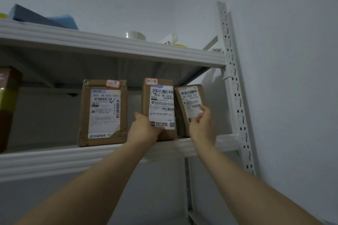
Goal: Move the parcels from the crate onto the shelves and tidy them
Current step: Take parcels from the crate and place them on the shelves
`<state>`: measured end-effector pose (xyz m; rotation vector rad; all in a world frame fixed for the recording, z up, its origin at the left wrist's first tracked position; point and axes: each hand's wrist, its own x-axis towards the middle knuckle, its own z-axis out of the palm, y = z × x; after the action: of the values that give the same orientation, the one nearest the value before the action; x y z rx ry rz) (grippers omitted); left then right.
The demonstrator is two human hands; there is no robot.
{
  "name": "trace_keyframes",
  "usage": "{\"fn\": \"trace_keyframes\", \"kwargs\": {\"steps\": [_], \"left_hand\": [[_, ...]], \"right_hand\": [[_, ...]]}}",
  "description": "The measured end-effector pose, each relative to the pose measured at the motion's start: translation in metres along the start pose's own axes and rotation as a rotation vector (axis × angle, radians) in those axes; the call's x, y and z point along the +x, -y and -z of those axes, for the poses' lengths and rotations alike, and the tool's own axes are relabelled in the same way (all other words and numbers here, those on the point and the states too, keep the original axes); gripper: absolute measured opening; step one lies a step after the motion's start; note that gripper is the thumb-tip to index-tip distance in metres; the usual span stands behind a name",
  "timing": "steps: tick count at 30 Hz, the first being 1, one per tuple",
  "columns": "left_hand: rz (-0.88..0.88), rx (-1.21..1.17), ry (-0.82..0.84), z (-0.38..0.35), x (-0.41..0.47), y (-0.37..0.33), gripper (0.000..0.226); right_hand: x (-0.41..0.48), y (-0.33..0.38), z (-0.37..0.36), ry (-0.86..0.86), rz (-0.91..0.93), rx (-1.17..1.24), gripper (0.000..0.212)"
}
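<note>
Three brown cardboard parcels stand upright on a white metal shelf (54, 159). The left parcel (103, 113), tagged 3-1-7, stands alone. My left hand (144, 129) grips the lower left corner of the middle parcel (161, 100), tagged 3-1-9. Beside it on the right leans a smaller parcel (190, 100), and my right hand (202, 124) holds its lower front with fingers curled on the label. The crate is out of view.
A dark brown and yellow box (8, 107) stands at the shelf's far left. The upper shelf (109, 44) carries blue folded items (45, 18), a tape roll (135, 35) and a white cup (171, 39). The perforated upright post (236, 86) and the wall close off the right.
</note>
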<state>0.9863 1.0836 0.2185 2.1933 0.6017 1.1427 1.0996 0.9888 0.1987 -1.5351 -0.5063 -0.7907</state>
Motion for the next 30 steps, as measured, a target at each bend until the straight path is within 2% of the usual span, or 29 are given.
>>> {"fn": "trace_keyframes", "kwargs": {"steps": [3,8,11,16,23,30], "left_hand": [[0.007,-0.023,0.018,0.0,0.007,0.002,0.064],[0.013,-0.037,0.056,-0.006,0.02,0.006,0.067],[-0.006,-0.019,0.064,-0.012,0.025,0.005,0.067],[-0.005,-0.009,0.073,-0.022,0.033,0.005,0.061],[0.01,0.016,0.074,-0.025,0.038,0.006,0.062],[0.027,0.019,0.086,-0.025,0.037,0.004,0.062]], "right_hand": [[0.024,-0.016,0.021,-0.094,-0.112,-0.043,0.05],[0.049,-0.031,0.034,0.098,-0.133,-0.2,0.058],[0.054,-0.032,0.029,0.221,-0.15,-0.184,0.053],[0.062,-0.044,0.011,0.274,-0.143,-0.168,0.031],[0.061,-0.056,0.005,0.219,-0.14,-0.229,0.029],[0.064,-0.063,0.018,0.086,-0.158,-0.362,0.028]]}}
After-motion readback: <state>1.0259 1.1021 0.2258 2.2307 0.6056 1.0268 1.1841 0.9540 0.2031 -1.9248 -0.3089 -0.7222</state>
